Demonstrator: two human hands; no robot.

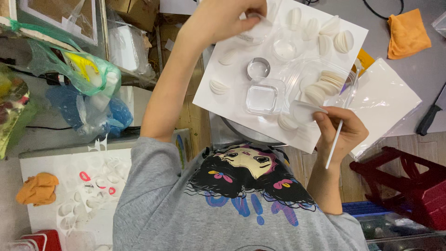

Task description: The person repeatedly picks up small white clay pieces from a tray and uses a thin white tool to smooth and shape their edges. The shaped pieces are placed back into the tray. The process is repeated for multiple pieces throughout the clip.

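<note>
— Your left grip [226, 19] is pinched shut: the fingertips close on a thin pale strip [257, 19] at the far edge of the white board [218, 100]. What the strip is made of, I cannot tell.

— And my other one?

— Your right grip [342, 132] is curled closed around a thin white stick [335, 145], which slants down past your wrist. The thumb and forefinger of that same hand also press on a translucent white disc [303, 111] at the near edge of the board.

— What lies between my hands?

— On the board, a round metal cutter [258, 68] stands just above a square clear dish [261, 98]; the two sit near each other. Further out is a round clear dish [285, 46]. To the right of them, a clear plastic tray [297, 74] holds a leaning row of white discs [325, 82], just beyond your right fingers.

— Anything else on the board?

— Small stacks of white discs [344, 41] line its far right corner, one more stack [218, 86] lies near your left forearm, and another [286, 122] lies just beside the disc you press.

— And off the board?

— An orange cloth [408, 33] rests on the grey counter [429, 69], well apart from both hands. A second white sheet [388, 100] lies under clear film to your right, and a red stool [409, 183] stands on the floor below it.
</note>
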